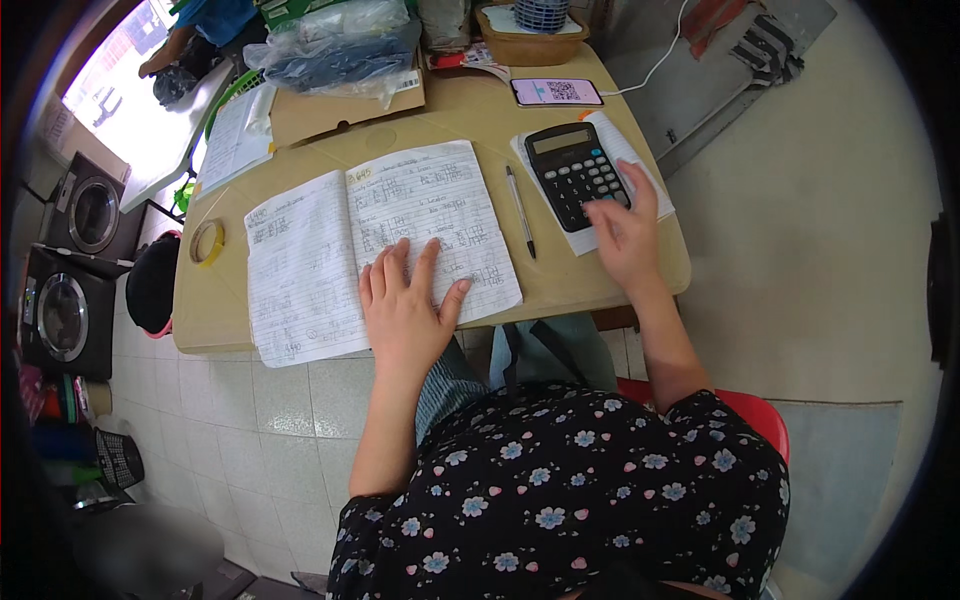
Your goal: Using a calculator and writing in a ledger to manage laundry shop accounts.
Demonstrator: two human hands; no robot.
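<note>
An open ruled notebook (300, 277) filled with handwriting lies on the tan table (382, 136). My left hand (409, 300) rests on its right page, palm down with fingers spread, holding nothing. A black calculator (574, 169) sits on white papers at the table's right. Over its lower keys is my right hand (626, 232), fingers bent and apart, the index fingertip at the keys; whether it presses one I cannot tell. Between notebook and calculator lies a ballpoint pen (520, 212).
A smartphone (556, 92) with a cable, a brown basket (534, 46), a cardboard box (349, 112) with plastic bags, and a tape roll (207, 242) are on the table. Front-loading machines (64, 315) stand at left. A red chair (757, 420) is behind me.
</note>
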